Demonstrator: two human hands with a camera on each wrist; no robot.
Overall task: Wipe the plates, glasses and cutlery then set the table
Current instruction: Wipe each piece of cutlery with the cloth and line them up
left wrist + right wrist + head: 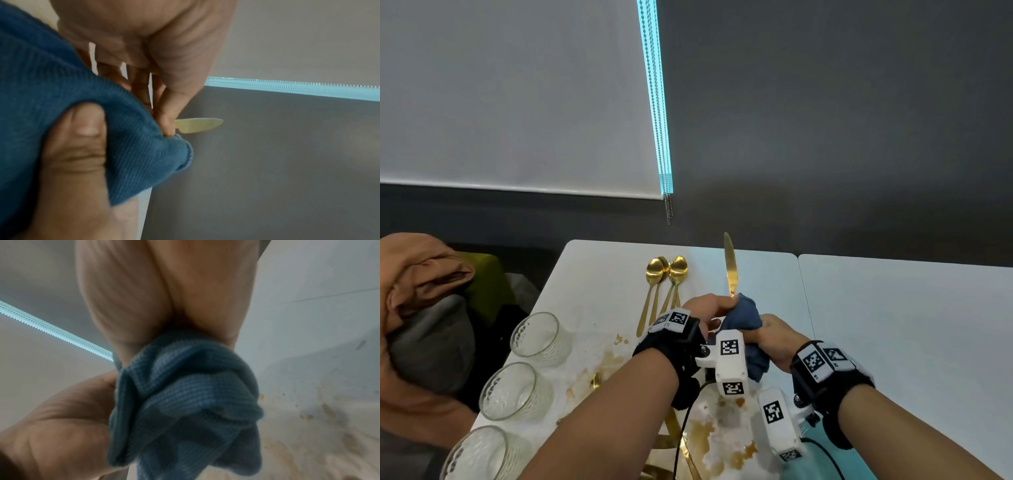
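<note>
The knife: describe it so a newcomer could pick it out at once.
On the white table, gold spoons lie flat. Right of them, the knife is raised, blade up, between the left hand and the blue cloth gripped by the right hand.

We've got both forearms reaching in from bottom of frame, wrists strapped w/ trackers. Left hand [705,308] pinches at center, thumb fwd; right hand [774,337] fisted just beside it, touching.
</note>
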